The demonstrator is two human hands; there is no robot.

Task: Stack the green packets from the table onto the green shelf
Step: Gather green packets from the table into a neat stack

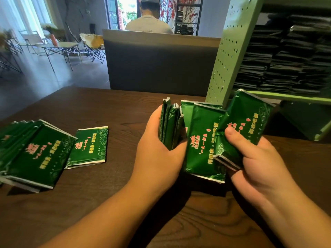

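Head view looks down on a dark wooden table (107,108) that fills the lower part of the scene. At the right stands the green shelf (231,51), its perforated side panel rising from the tabletop; its compartment is packed with dark stacked packets (286,56) lying flat in several piles. Behind the table is a grey partition (161,63), and beyond it a seated person (148,22) seen from the back. Folding chairs (93,45) stand on the floor at the left.

On the table's left side lies a fanned pile of green packets (34,154), overlapping one another, print side up. Just beside it to the right lies a single green packet (89,145), flat, over the edge of another beneath it.

Both hands are raised over the table just in front of the shelf's foot. The left hand (157,151) has its fingers curled round a bundle of packets held on edge (170,122). The right hand (258,163) grips a tilted packet pair (245,120), thumb pressed on the printed face, fingers wrapped behind. Between the two hands stand upright face-on packets (202,140), their lower edge near the tabletop; which hand bears them cannot be told.
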